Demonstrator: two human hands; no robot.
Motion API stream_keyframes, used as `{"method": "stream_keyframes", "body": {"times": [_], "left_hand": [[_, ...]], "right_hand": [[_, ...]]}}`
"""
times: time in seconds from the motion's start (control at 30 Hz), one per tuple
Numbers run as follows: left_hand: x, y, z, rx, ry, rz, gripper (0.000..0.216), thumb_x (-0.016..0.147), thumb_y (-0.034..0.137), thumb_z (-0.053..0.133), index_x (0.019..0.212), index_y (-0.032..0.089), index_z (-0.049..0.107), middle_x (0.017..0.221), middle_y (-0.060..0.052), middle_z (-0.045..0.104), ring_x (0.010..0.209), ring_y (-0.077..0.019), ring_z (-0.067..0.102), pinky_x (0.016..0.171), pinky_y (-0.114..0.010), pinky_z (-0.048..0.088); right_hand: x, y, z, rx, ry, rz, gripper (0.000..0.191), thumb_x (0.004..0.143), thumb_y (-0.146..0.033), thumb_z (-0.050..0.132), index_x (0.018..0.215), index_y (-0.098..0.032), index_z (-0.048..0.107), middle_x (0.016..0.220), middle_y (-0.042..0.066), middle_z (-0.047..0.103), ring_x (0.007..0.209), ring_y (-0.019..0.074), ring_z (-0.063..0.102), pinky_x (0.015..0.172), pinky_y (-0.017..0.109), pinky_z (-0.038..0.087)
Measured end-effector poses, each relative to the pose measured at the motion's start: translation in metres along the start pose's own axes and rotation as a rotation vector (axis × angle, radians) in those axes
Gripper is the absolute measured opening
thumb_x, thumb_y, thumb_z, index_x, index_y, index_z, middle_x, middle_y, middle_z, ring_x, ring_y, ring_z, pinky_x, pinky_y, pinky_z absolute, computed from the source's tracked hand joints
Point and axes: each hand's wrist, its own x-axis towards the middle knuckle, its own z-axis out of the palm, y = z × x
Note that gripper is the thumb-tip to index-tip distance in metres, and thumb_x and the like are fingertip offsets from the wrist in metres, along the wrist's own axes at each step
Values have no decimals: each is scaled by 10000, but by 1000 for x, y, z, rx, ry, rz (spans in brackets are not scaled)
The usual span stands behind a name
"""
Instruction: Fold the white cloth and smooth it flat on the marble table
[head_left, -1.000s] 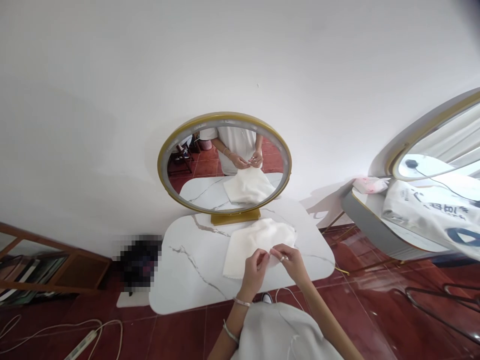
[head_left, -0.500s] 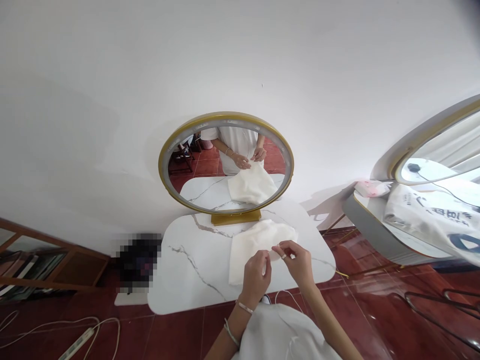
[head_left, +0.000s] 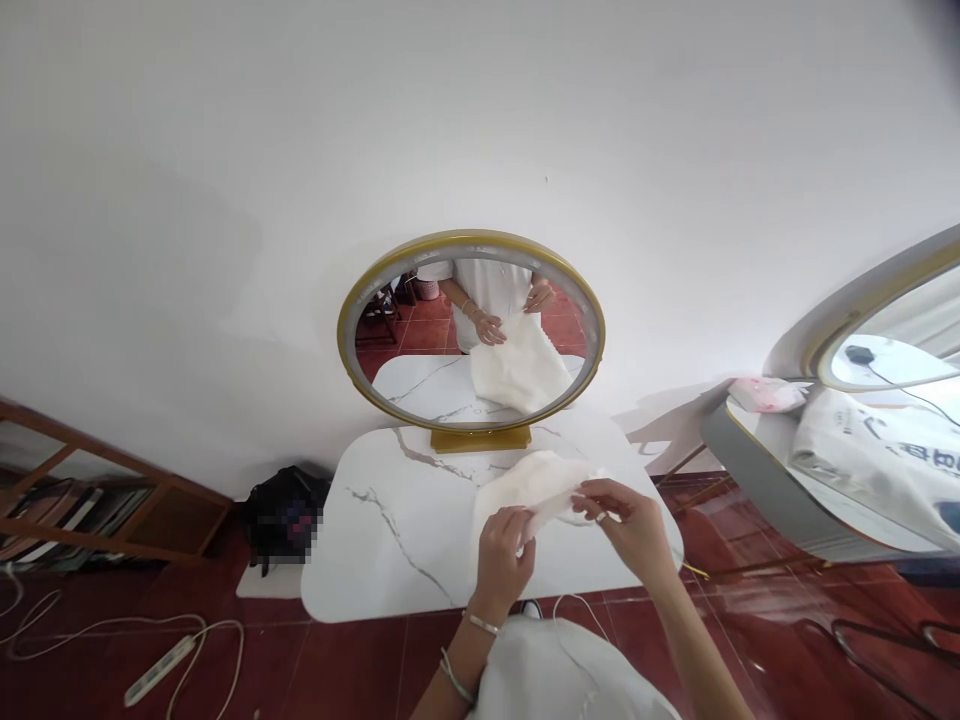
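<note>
A cream-white piece of cloth (head_left: 529,476) lies partly on the white marbled table (head_left: 367,560), its near edge lifted. My left hand (head_left: 505,562) pinches that edge on one side, and a bracelet and a bangle circle the wrist. About a hand's width to the right, my right hand (head_left: 628,522), with a ring on one finger, grips the same edge between thumb and fingertips. The strip of cloth between them is stretched. An oval gold-framed mirror (head_left: 472,240) stands behind the cloth and reflects both hands and the fabric.
At the right, a second table (head_left: 780,500) carries a pink-and-white packet (head_left: 769,393) and a printed white cloth bag (head_left: 877,440) before another mirror. A black bag (head_left: 281,510), a power strip (head_left: 159,670) with cables and a wooden bookshelf (head_left: 172,500) are at the left.
My hands have moved apart along the cloth's edge, the right one further right. More of the edge now shows, drawn out between them. The view has shifted slightly.
</note>
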Motion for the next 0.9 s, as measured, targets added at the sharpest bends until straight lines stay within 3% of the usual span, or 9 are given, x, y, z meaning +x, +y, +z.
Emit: {"method": "stream_keyframes", "body": {"times": [0.2, 0.3, 0.37, 0.43, 0.53, 0.63, 0.73, 0.8, 0.9], "left_hand": [[-12, -26, -44, -142, -112, -157, 382, 786, 119, 435, 1089, 228, 641, 1057, -58, 668, 1002, -205, 616, 902, -365, 514], [-13, -25, -71, -229, -149, -230, 274, 863, 214, 449, 1009, 233, 680, 1005, -53, 677, 930, -188, 634, 781, -308, 550], [-11, -22, -85, -262, -100, -278, 226, 877, 303, 500, 940, 227, 703, 985, -54, 682, 915, -184, 639, 751, -282, 556], [-8, -19, -98, -289, -37, -311, 208, 852, 355, 564, 874, 219, 721, 955, -50, 694, 905, -181, 649, 763, -272, 560], [0, -16, -117, -295, 22, -321, 210, 832, 382, 600, 842, 217, 730, 934, -47, 711, 884, -179, 663, 731, -254, 569], [9, -10, -137, -217, 16, -239, 231, 878, 369, 541, 890, 228, 722, 967, -46, 713, 928, -183, 657, 786, -277, 560], [14, 1, -155, -112, -24, -108, 246, 918, 324, 475, 951, 239, 704, 979, -44, 705, 948, -176, 639, 837, -307, 536], [12, 9, -165, -67, -15, -81, 228, 914, 319, 482, 959, 242, 692, 915, -38, 698, 865, -157, 631, 750, -272, 536], [4, 24, -179, -61, 16, -213, 220, 869, 375, 555, 993, 236, 670, 742, -1, 673, 611, -109, 566, 557, -207, 486]], "right_hand": [[13, -23, -38, -17, 363, -47, 269, 618, -395, 799, 762, -187, 708, 803, 57, 698, 663, 171, 661, 631, 275, 572], [11, -32, -52, -13, 428, -43, 289, 594, -390, 813, 769, -190, 700, 781, 49, 698, 679, 182, 670, 667, 287, 585], [8, -31, -60, -27, 444, -41, 304, 600, -405, 804, 782, -190, 690, 763, 47, 696, 672, 188, 671, 668, 297, 588], [7, -23, -70, -52, 405, -27, 324, 612, -414, 789, 818, -191, 675, 745, 47, 695, 676, 199, 675, 662, 305, 589], [7, -5, -87, -120, 212, -8, 392, 640, -396, 750, 965, -198, 657, 788, 53, 705, 734, 214, 687, 671, 305, 585], [8, 3, -100, -293, -17, -8, 358, 707, -353, 653, 1030, -197, 656, 813, 61, 702, 752, 211, 691, 657, 284, 570], [4, -6, -101, -501, -181, -67, 251, 756, -288, 534, 957, -200, 658, 777, 40, 677, 693, 170, 670, 614, 250, 540], [-6, -21, -98, -582, -170, -133, 215, 773, -282, 502, 920, -211, 643, 762, 24, 655, 623, 136, 626, 575, 230, 514], [-31, -43, -93, -551, 8, -142, 212, 841, -358, 484, 950, -233, 617, 713, 12, 631, 562, 123, 579, 533, 226, 488]]}}
